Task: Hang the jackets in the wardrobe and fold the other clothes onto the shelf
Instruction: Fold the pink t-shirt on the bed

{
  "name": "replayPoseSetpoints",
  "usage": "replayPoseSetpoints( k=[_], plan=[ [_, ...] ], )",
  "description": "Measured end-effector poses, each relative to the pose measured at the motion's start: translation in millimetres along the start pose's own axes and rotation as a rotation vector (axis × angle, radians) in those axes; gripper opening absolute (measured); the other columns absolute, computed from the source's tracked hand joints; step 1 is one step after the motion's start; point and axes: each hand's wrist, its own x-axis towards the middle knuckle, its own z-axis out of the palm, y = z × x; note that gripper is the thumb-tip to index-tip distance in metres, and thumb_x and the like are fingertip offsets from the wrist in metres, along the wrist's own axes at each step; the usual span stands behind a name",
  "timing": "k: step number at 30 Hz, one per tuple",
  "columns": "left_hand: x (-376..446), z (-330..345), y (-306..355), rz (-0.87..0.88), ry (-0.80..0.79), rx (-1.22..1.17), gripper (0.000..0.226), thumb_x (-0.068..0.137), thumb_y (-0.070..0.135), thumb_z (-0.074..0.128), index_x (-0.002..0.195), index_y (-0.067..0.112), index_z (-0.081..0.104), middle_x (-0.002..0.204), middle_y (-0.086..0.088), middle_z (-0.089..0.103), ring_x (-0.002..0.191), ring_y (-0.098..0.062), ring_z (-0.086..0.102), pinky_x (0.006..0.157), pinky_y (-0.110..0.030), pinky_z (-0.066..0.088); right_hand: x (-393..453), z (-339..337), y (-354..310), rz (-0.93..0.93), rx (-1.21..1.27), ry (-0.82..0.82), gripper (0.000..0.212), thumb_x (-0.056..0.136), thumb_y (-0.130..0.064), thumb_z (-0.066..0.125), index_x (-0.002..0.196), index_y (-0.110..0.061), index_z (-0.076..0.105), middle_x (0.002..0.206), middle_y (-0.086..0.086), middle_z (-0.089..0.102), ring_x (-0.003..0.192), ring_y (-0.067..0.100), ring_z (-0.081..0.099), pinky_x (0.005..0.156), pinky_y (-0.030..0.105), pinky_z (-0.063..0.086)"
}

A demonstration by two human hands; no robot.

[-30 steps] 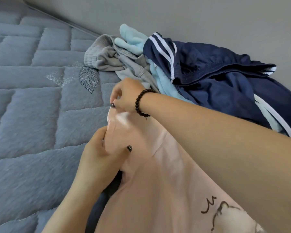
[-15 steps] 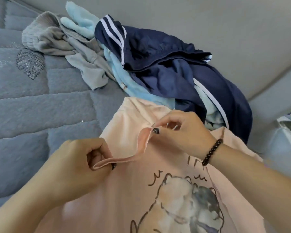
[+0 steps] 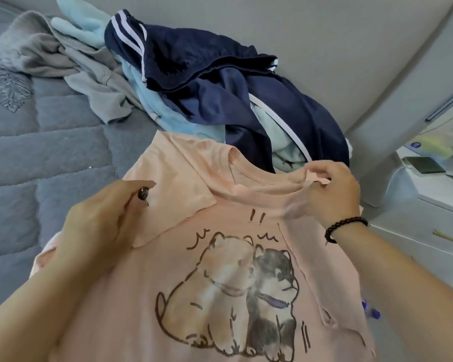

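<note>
A peach T-shirt [image 3: 194, 322] with a cartoon print of two dogs lies spread front-up on the grey quilted mattress [image 3: 45, 158]. My right hand [image 3: 332, 189], with a dark bead bracelet on its wrist, pinches the right side of the shirt's neckband. My left hand [image 3: 107, 223] rests on the shirt's left shoulder area with the fingers extended. Beyond the collar lies a heap of clothes: a navy jacket [image 3: 220, 82] with white stripes, a light blue fleece garment [image 3: 81, 30] and a grey garment [image 3: 58, 58].
A grey padded headboard [image 3: 324, 48] rises behind the heap. At the right edge stands a white bedside cabinet [image 3: 429, 218] with a phone [image 3: 424, 164] and other small items on top. A blue object [image 3: 372, 310] pokes out by the shirt's right side.
The neckband, held folded between both hands, is now spread out. My left hand let go of it and came down onto the shoulder. My right hand moved right along the collar.
</note>
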Motion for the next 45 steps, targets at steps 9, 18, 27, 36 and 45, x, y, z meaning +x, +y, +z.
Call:
replayPoseSetpoints(
  k=[9, 18, 27, 36, 45],
  plan=[
    [42, 20, 28, -0.033, -0.224, 0.458, 0.055, 0.094, 0.059, 0.023, 0.132, 0.023, 0.037, 0.084, 0.012, 0.066, 0.066, -0.028, 0.059, 0.056, -0.033, 0.035, 68, -12, 40, -0.024, -0.479, -0.463, 0.040, 0.084, -0.013, 0.059, 0.124, -0.012, 0.054, 0.126, 0.012, 0.054, 0.115, 0.032, 0.051, 0.098, 0.041, 0.044],
    [144, 66, 86, 0.214, -0.627, 0.732, 0.034, 0.093, 0.030, 0.060, 0.119, 0.012, 0.045, 0.123, -0.006, 0.038, 0.091, -0.031, 0.057, 0.068, -0.042, 0.043, 81, -17, 39, 0.093, -0.307, -0.571, 0.017, 0.075, -0.017, 0.071, 0.089, -0.012, 0.062, 0.096, 0.014, 0.066, 0.096, 0.034, 0.059, 0.090, 0.035, 0.050],
    [146, 35, 78, 0.334, -0.466, 0.637, 0.022, 0.096, 0.037, 0.051, 0.090, 0.017, 0.049, 0.092, -0.001, 0.057, 0.083, -0.028, 0.058, 0.062, -0.035, 0.039, 63, -22, 35, 0.004, -0.330, -0.436, 0.008, 0.080, -0.024, 0.067, 0.084, -0.019, 0.070, 0.085, -0.002, 0.064, 0.091, 0.026, 0.060, 0.092, 0.038, 0.045],
    [100, -25, 77, 0.436, -0.403, 0.605, 0.022, 0.093, 0.040, 0.055, 0.101, 0.020, 0.054, 0.098, 0.002, 0.063, 0.084, -0.027, 0.061, 0.060, -0.032, 0.038, -36, -100, 19, -0.088, -0.048, -0.324, 0.008, 0.080, -0.017, 0.068, 0.072, -0.020, 0.065, 0.066, -0.014, 0.058, 0.063, -0.001, 0.053, 0.054, 0.006, 0.037],
    [-24, -100, 91, 0.570, -0.472, 0.568, 0.024, 0.078, 0.024, 0.079, 0.079, 0.005, 0.062, 0.068, -0.013, 0.064, 0.063, -0.035, 0.059, 0.055, -0.035, 0.039, -195, -143, -19, 0.029, -0.122, -0.479, 0.009, 0.085, -0.026, 0.065, 0.075, -0.025, 0.066, 0.076, -0.012, 0.061, 0.079, 0.015, 0.058, 0.075, 0.026, 0.044]
  ],
)
